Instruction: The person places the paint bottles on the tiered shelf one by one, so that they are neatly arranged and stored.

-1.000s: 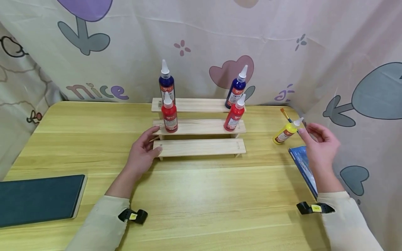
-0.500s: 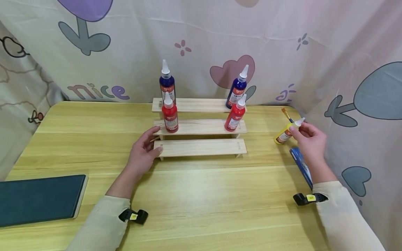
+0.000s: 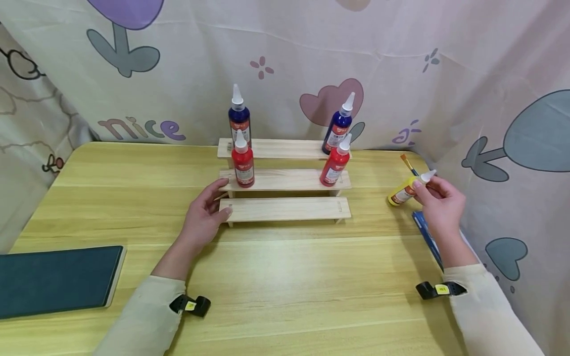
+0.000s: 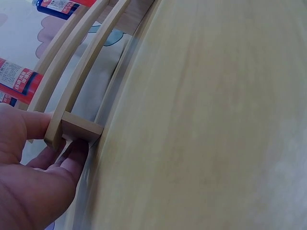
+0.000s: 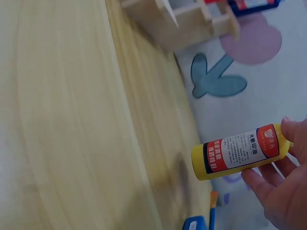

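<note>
A three-tier wooden display rack (image 3: 285, 209) stands at the middle of the table. My left hand (image 3: 202, 217) grips its left end, thumb on the lowest tier and fingers about the end board (image 4: 79, 127). On the top tier are two blue ink bottles (image 3: 240, 121) (image 3: 336, 131); on the middle tier, two red ink bottles (image 3: 243, 165) (image 3: 335, 166). My right hand (image 3: 443, 202) pinches a yellow ink bottle (image 5: 240, 153) near its white nozzle cap (image 3: 428, 176). That bottle leans, and in the right wrist view its base hangs above the table.
Behind the yellow bottle lies a paintbrush (image 3: 407, 162). A blue packet (image 3: 426, 235) is partly hidden under the right forearm. At the left lies a dark green book (image 3: 58, 282). A patterned curtain (image 3: 200, 64) hangs along the table's back edge.
My right hand has moved left onto the yellow bottle, and its fingers have closed round the upper part. My left hand stays on the rack.
</note>
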Action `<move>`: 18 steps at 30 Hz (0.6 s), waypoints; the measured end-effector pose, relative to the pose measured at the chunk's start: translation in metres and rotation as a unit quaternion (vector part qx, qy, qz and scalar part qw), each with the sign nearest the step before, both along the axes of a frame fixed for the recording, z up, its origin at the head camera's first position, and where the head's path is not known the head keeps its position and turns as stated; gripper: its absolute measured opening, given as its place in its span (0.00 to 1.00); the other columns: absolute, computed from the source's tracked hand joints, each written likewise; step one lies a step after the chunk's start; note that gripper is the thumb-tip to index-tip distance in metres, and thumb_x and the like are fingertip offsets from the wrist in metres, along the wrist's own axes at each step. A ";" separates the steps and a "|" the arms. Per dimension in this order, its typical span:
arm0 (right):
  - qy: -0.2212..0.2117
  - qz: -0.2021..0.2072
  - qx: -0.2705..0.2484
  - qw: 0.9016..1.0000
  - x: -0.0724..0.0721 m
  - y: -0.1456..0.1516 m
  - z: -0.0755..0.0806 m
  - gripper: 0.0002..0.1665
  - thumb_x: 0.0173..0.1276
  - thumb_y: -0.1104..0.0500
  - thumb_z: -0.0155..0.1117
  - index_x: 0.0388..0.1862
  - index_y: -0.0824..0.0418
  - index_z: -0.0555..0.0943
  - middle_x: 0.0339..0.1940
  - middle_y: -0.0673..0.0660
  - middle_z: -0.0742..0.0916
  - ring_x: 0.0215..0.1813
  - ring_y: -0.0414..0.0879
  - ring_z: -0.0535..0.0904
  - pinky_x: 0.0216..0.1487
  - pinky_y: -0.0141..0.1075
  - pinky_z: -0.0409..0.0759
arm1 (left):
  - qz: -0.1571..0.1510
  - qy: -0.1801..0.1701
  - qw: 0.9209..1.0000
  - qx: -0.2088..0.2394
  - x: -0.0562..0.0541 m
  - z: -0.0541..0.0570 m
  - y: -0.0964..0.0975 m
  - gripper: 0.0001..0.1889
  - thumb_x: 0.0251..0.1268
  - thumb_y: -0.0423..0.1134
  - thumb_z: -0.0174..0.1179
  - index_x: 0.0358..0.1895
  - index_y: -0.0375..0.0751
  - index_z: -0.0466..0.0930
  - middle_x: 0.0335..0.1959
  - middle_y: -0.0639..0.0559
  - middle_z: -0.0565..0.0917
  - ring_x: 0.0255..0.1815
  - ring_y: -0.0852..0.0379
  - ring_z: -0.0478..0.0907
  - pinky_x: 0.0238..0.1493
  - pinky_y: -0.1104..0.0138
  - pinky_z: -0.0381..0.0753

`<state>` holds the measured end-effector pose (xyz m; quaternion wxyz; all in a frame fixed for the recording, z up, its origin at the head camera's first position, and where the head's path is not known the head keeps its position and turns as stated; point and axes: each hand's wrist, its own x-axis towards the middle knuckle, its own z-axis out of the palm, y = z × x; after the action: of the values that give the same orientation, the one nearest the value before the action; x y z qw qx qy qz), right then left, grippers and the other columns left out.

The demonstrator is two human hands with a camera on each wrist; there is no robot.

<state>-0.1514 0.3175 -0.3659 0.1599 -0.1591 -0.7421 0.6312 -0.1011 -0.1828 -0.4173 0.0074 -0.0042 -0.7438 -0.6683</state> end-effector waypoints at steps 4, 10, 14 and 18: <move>0.019 0.017 0.012 1.000 0.013 -0.009 0.010 0.25 0.58 0.59 0.77 0.55 0.64 0.84 0.45 0.56 0.84 0.41 0.42 0.84 0.40 0.28 0.83 | 0.001 0.001 1.000 -0.002 -0.001 0.001 0.000 0.36 0.65 0.18 0.57 0.74 0.51 0.67 0.69 0.43 0.70 0.70 0.47 0.66 0.73 0.56 0.61; 0.071 0.073 0.032 0.994 0.032 -0.030 0.025 0.20 0.61 0.67 0.74 0.52 0.70 0.84 0.41 0.57 0.86 0.37 0.42 0.86 0.38 0.31 0.84 | 0.004 -0.007 1.000 -0.004 -0.001 0.001 0.000 0.36 0.66 0.18 0.57 0.74 0.52 0.67 0.69 0.43 0.70 0.70 0.47 0.65 0.73 0.56 0.60; 0.091 0.113 0.031 0.989 0.042 -0.049 0.036 0.19 0.61 0.69 0.73 0.52 0.71 0.84 0.42 0.57 0.87 0.37 0.43 0.86 0.38 0.33 0.84 | 0.003 -0.011 1.000 -0.003 -0.001 0.001 0.000 0.36 0.66 0.18 0.57 0.74 0.52 0.67 0.69 0.43 0.69 0.70 0.47 0.65 0.73 0.56 0.60; 0.115 0.160 0.032 0.980 0.047 -0.070 0.044 0.17 0.62 0.71 0.71 0.52 0.72 0.84 0.44 0.59 0.87 0.38 0.46 0.84 0.40 0.35 0.84 | 0.002 -0.011 1.000 -0.003 -0.001 0.001 0.000 0.36 0.66 0.18 0.57 0.74 0.52 0.67 0.70 0.44 0.69 0.70 0.47 0.65 0.73 0.55 0.60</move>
<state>-0.1044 0.2471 -0.3220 0.1459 0.0408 -0.7547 0.6383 -0.1017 -0.1824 -0.4165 0.0007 0.0046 -0.7459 -0.6660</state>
